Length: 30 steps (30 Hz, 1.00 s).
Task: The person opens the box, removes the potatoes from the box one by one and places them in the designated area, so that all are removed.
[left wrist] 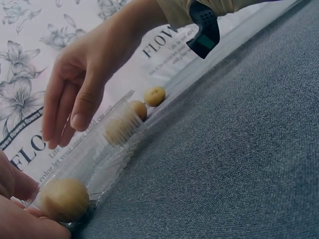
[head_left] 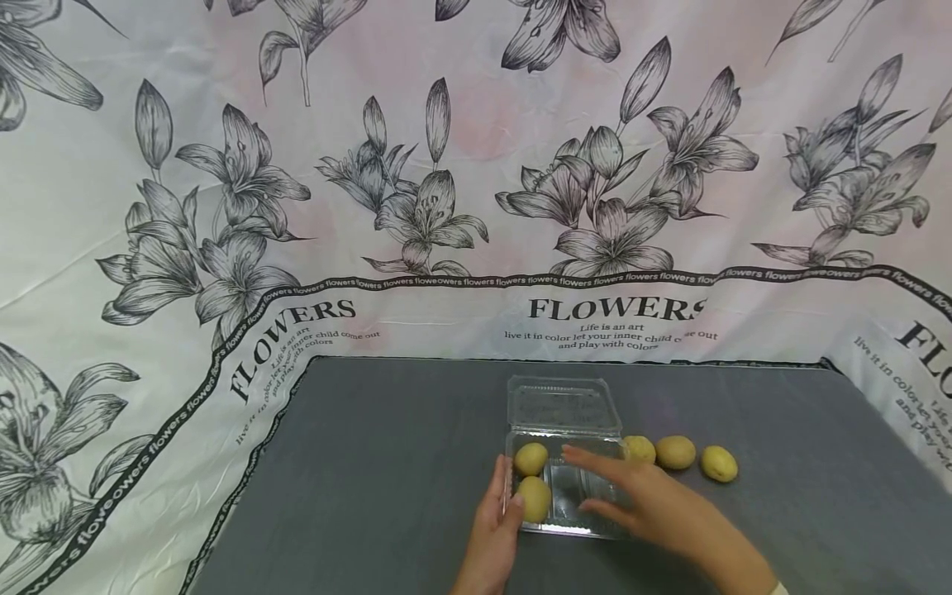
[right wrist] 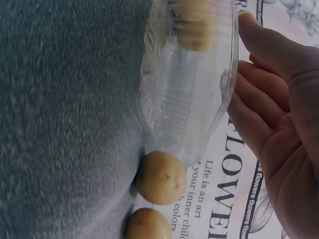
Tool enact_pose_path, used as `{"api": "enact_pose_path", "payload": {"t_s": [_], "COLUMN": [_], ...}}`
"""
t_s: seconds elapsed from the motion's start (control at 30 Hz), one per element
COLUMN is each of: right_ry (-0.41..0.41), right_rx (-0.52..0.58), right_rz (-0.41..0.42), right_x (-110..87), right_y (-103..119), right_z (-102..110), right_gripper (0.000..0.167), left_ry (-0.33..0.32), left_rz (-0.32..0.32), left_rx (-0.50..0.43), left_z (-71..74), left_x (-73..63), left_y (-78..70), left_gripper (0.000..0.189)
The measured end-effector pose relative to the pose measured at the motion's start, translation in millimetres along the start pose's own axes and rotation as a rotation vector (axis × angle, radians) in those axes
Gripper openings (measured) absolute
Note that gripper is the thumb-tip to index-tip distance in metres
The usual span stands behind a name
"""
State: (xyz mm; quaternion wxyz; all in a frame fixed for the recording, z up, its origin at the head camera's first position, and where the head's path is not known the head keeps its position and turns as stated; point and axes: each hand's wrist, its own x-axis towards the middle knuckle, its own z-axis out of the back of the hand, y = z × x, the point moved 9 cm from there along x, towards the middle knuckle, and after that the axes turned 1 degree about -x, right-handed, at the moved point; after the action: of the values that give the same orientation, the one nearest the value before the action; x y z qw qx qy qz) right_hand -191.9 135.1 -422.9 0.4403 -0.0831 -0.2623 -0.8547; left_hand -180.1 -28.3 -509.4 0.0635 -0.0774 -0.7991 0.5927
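A clear plastic clamshell container (head_left: 567, 494) lies on the grey cloth with its lid (head_left: 561, 403) folded back. Two yellow potatoes sit along its left side, the rear potato (head_left: 531, 459) and the front potato (head_left: 534, 499). My left hand (head_left: 492, 529) grips the container's left wall, thumb at the rim beside the front potato. Over the container's right part hovers my right hand (head_left: 654, 504), fingers spread and holding nothing; the right wrist view shows its palm (right wrist: 284, 134) above the rim.
Three more potatoes lie in a row to the right of the container: one partly behind my right hand (head_left: 639, 449), a middle one (head_left: 675, 453) and an outer one (head_left: 718, 464). A flower-printed sheet (head_left: 446, 322) rises behind the cloth's back edge.
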Motion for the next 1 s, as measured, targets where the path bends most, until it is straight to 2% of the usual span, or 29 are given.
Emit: {"api": "enact_pose_path", "payload": {"t_s": [0.2, 0.47, 0.7, 1.0], "right_ry": [-0.013, 0.043, 0.081, 0.080], "right_rx": [-0.012, 0.018, 0.000, -0.045], "right_rz": [0.054, 0.048, 0.040, 0.067], "right_x": [3.0, 8.9, 14.7, 21.3], "right_y": [8.6, 13.2, 15.5, 18.0], "right_z": [-6.7, -18.1, -25.4, -33.1], "right_gripper": [0.067, 0.064, 0.061, 0.059], "left_ry": [0.004, 0.009, 0.025, -0.004], "left_rz": [0.004, -0.001, -0.038, -0.011], "left_rx": [-0.005, -0.013, -0.028, -0.024], "left_z": [0.0, 0.0, -0.3, 0.6], "left_x": [-0.7, -1.2, -1.2, -1.3], "left_y": [0.1, -0.6, -1.8, -0.7], "left_gripper": [0.069, 0.069, 0.068, 0.068]}}
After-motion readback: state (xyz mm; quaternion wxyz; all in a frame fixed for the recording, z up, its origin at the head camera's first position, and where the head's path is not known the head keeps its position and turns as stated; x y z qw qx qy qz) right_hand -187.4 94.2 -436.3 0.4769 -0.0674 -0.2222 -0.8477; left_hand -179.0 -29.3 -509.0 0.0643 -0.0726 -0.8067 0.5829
